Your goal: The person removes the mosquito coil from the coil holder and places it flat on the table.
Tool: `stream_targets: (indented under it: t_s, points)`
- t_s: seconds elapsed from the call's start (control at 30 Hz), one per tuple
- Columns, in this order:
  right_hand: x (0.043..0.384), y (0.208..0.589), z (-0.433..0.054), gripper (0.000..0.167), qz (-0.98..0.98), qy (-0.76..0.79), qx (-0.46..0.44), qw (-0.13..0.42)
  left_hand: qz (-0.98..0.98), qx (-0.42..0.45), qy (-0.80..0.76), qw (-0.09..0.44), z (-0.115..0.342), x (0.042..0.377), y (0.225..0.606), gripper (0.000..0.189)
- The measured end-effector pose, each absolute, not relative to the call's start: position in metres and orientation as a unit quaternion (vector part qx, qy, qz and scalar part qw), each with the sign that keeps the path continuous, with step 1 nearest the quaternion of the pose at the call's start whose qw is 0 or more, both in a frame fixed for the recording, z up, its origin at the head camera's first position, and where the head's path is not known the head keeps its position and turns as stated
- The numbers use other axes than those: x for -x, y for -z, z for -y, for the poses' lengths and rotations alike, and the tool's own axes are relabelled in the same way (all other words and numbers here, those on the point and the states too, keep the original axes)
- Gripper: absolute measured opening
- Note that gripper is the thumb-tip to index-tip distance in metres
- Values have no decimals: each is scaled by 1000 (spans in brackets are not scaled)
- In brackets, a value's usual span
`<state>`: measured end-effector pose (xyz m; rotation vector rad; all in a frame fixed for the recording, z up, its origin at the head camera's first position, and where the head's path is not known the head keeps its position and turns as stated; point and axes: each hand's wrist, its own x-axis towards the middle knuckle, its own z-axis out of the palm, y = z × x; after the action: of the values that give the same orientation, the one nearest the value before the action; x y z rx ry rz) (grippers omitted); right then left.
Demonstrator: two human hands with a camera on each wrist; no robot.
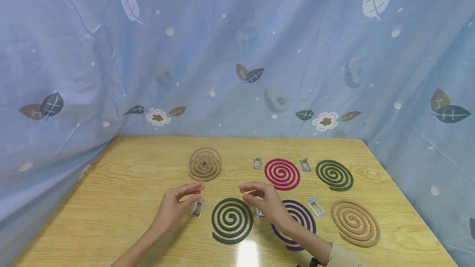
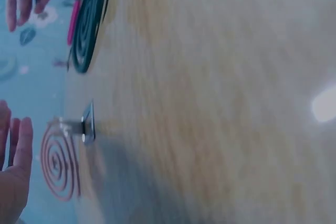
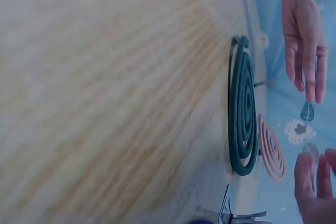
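My left hand [image 1: 181, 201] hovers over the table left of a dark green mosquito coil [image 1: 232, 221], its fingers loosely bent and nothing between them. Across the coil, my right hand [image 1: 265, 203] hangs in a like pose, also holding nothing. A small metal coil stand [image 1: 198, 208] lies beside the left fingertips. Another metal stand [image 1: 259, 213] is mostly hidden behind the right hand. The right forearm partly covers a purple coil [image 1: 294, 217]. In the right wrist view the left hand [image 3: 307, 40] and right hand [image 3: 315, 187] are apart, with the green coil [image 3: 243, 108] flat on the table.
A brown coil [image 1: 205, 164] lies at the back left. Farther right are a magenta coil [image 1: 282, 174], a second green coil [image 1: 335, 175] and a tan coil [image 1: 355, 223]. Metal stands [image 1: 257, 162] lie among them. A blue leaf-patterned curtain [image 1: 208, 52] surrounds the wooden table [image 1: 122, 184].
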<state>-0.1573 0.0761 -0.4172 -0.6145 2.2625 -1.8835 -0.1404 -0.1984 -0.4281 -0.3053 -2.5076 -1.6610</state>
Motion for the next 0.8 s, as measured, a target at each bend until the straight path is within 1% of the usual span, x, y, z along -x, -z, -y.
stream_targets:
  t_s: [0.07,0.2,0.33,0.5,0.6,0.8]
  points:
    - [162,418,-72,28,-738,635,216,73,830,112,542,69,202,146,429,33]
    - [172,420,-63,29,-719,651,234,68,831,125,539,64,211,156,430,36]
    - [182,419,-55,29,-707,668,224,58,836,125,532,51,219,164,429,37]
    - [196,417,-46,29,-693,686,211,64,834,120,538,31,228,174,430,40]
    - [203,415,-42,30,-685,693,216,72,832,123,541,29,233,180,430,41]
    - [217,415,-34,31,-679,701,203,83,834,128,535,37,241,191,430,38]
